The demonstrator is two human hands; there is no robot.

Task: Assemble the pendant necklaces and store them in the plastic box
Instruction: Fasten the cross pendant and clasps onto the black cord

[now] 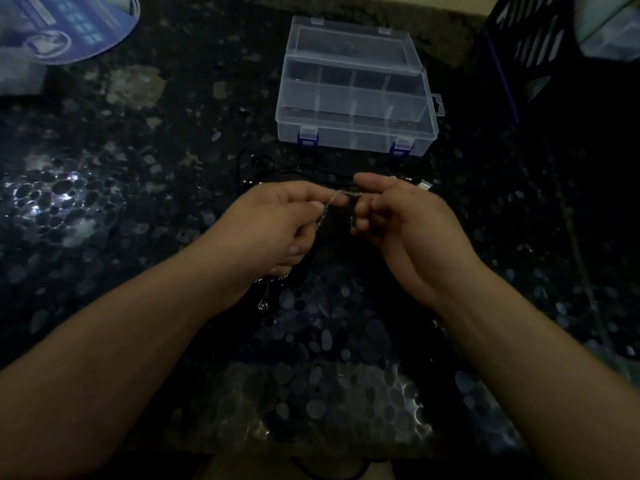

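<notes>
Both hands, left [277, 220] and right [391, 216], are pinching a chain [334, 199] running left-right; its lower end is hiding behind the left hand, dim.

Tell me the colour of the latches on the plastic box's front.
Blue, on the clear plastic box; both latches show in the head view.

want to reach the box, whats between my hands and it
In the head view, dark cords lie on the countertop between the hands and the plastic box.
</notes>
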